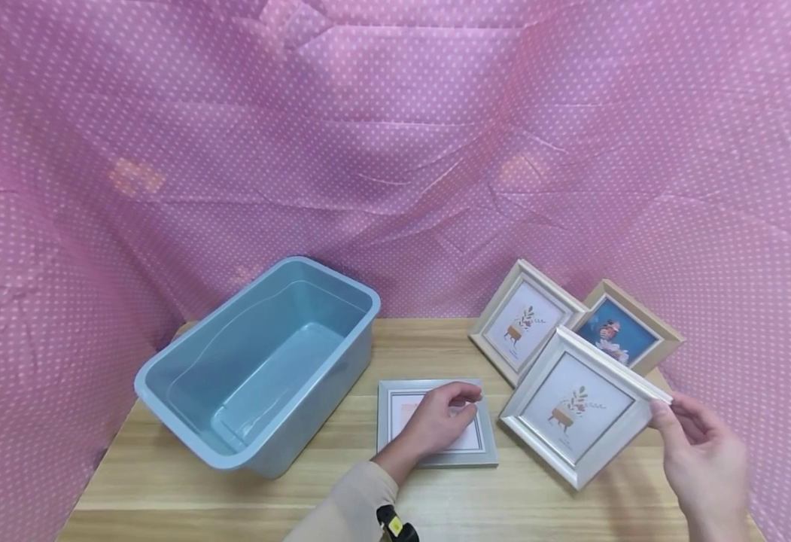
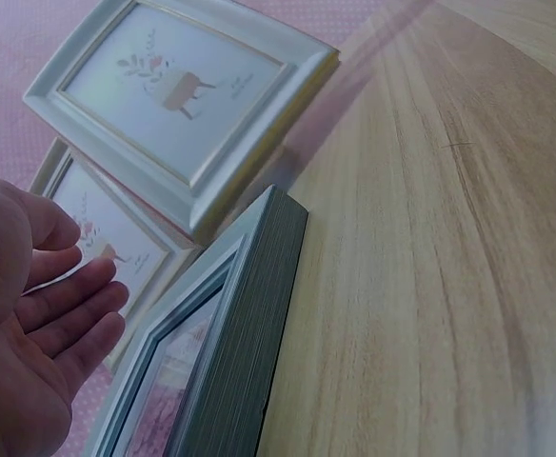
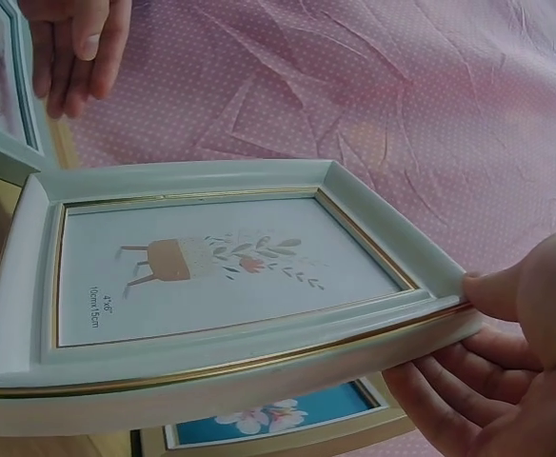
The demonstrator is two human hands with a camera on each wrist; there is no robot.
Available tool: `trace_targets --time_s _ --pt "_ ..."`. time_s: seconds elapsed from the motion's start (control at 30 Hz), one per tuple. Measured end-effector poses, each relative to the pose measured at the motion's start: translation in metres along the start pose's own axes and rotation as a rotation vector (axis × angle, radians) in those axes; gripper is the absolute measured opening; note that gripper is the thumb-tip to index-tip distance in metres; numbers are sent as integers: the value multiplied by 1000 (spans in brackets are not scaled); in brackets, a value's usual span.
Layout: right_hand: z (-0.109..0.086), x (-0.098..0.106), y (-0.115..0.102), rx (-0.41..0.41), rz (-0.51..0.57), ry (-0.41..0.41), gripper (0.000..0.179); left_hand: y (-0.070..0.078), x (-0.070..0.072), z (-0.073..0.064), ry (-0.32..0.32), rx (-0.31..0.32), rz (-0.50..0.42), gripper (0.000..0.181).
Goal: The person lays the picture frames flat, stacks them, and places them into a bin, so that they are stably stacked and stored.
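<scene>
A white picture frame [image 1: 576,405] with a gold inner line and a plant print is tilted in my right hand [image 1: 705,459]. The thumb lies on its front edge and the fingers are beneath, as the right wrist view shows. My left hand [image 1: 441,420] is over a grey-green picture frame [image 1: 438,459] lying flat on the table, its fingers loosely bent with nothing between them. Behind the held frame lie a cream picture frame [image 1: 520,322] with a similar print and a light wood picture frame [image 1: 659,342] with a blue flower picture, partly covered.
A deep blue-grey plastic tub [image 1: 368,301] stands on the left of the wooden table [image 1: 232,500], with no contents visible. Pink dotted cloth [image 1: 395,150] hangs around the back and sides. A black strap [image 1: 395,523] is on the left forearm.
</scene>
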State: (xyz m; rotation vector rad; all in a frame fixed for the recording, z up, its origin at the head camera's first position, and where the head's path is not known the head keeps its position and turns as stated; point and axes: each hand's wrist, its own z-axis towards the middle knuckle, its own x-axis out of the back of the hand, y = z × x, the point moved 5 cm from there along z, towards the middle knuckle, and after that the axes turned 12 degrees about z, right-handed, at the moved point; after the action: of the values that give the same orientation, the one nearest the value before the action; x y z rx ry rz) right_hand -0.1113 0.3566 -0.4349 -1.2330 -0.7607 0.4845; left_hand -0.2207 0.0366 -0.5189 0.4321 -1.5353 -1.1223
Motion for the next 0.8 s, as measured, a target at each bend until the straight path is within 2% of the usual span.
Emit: trace_targets --time_s 0.2,0.47,0.63,0.8 --pt "4 2 -11 27 46 15 36 -1 0 0 -9 13 -3 29" --pt "4 2 -21 31 106 38 22 -2 -2 0 -25 -6 -33 34" --pt "5 -4 -28 100 217 49 15 -1 -1 -1 -43 -20 -27 39" --pt "4 -9 -32 120 219 56 17 0 0 -1 -66 -22 -17 44"
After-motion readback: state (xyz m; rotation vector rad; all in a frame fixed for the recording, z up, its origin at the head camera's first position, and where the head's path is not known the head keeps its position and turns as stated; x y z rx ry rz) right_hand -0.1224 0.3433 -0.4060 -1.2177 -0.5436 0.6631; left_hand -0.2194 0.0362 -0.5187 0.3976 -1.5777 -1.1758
